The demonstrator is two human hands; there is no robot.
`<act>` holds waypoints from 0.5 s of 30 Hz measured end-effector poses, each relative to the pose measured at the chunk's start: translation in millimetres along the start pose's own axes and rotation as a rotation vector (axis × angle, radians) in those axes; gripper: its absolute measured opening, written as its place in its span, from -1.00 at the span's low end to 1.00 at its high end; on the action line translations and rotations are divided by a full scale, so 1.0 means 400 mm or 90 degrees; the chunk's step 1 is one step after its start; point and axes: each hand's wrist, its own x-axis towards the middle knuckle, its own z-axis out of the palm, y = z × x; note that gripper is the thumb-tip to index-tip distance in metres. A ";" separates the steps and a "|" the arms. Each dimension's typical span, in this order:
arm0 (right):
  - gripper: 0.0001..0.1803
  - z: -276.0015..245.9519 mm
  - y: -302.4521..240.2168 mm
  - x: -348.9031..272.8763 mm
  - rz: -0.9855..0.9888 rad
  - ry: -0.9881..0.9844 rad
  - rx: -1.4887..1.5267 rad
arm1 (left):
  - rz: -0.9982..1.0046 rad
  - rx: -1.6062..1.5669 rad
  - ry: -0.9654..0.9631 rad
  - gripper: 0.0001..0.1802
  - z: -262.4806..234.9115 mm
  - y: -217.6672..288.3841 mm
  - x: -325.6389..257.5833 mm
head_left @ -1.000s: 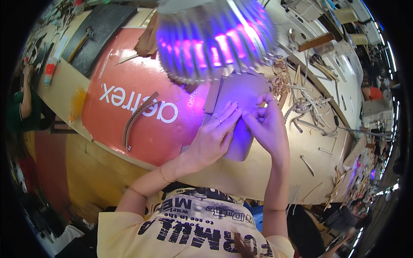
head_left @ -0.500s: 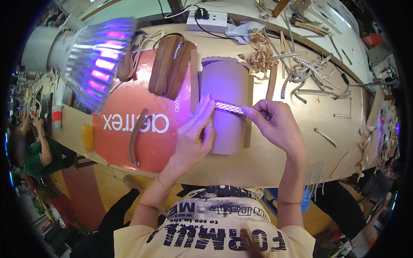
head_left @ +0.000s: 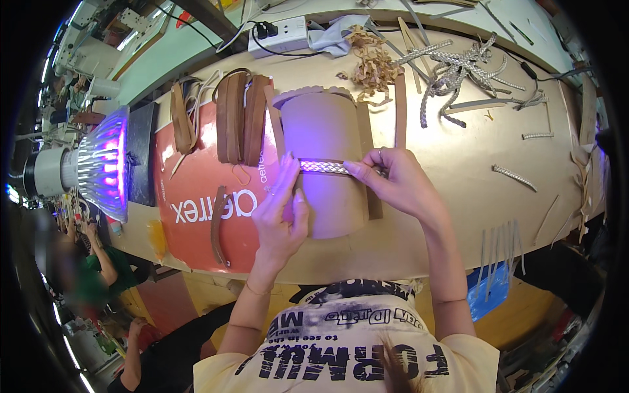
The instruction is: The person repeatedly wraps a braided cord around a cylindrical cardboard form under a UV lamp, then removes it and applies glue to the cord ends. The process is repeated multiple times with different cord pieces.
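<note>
A silvery braided strap (head_left: 324,167) with brown edging lies across a tan cylinder (head_left: 327,213) in front of me. My left hand (head_left: 280,213) rests against the cylinder's left side, its fingers stretched out and pressed flat on the strap's left end, the thumb apart below them. Thumb and fingers of my right hand (head_left: 403,183) pinch the strap's right end at the cylinder's other side. The right fingertips are partly hidden behind the thumb.
A lamp (head_left: 105,164) glows purple at the left. Brown strip bundles (head_left: 242,118) and a short brown strip (head_left: 218,226) lie on a red sheet (head_left: 183,242). Braided cords (head_left: 458,69) and tan scraps (head_left: 370,59) lie behind; a power strip (head_left: 282,38) stands farther back. Another person (head_left: 98,268) is at left.
The view has shifted, so the lamp appears farther left and the table turned a little. Both hands keep their places on the strap, which now looks more level across the cylinder.
</note>
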 end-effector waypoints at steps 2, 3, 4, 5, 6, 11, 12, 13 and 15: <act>-0.61 -0.002 0.026 0.000 0.037 -0.019 0.012 | -0.009 -0.003 -0.003 -0.51 -0.001 0.000 -0.002; -0.62 -0.003 0.041 -0.001 0.023 -0.028 0.031 | -0.008 0.007 -0.005 -0.51 -0.001 0.000 -0.002; -0.63 -0.005 0.057 -0.004 0.052 -0.019 0.037 | -0.007 0.017 -0.006 -0.51 -0.001 0.000 -0.002; -0.65 -0.006 0.074 -0.011 0.050 -0.009 0.057 | -0.006 0.024 -0.004 -0.51 -0.001 0.001 -0.002; -0.66 -0.006 0.090 -0.016 0.064 0.000 0.070 | -0.003 0.031 -0.004 -0.50 -0.001 0.002 -0.002; -0.68 0.007 0.146 -0.026 0.071 -0.020 0.233 | -0.022 0.022 0.005 -0.50 0.004 0.008 0.000; -0.68 0.011 0.150 -0.024 0.082 -0.027 0.250 | -0.027 0.023 0.000 -0.50 0.004 0.009 0.000; -0.68 0.014 0.153 -0.024 0.084 -0.025 0.256 | -0.031 0.021 0.000 -0.50 0.005 0.009 0.000; -0.68 0.019 0.154 -0.021 0.086 -0.023 0.268 | -0.045 0.021 -0.005 -0.49 0.003 0.011 0.000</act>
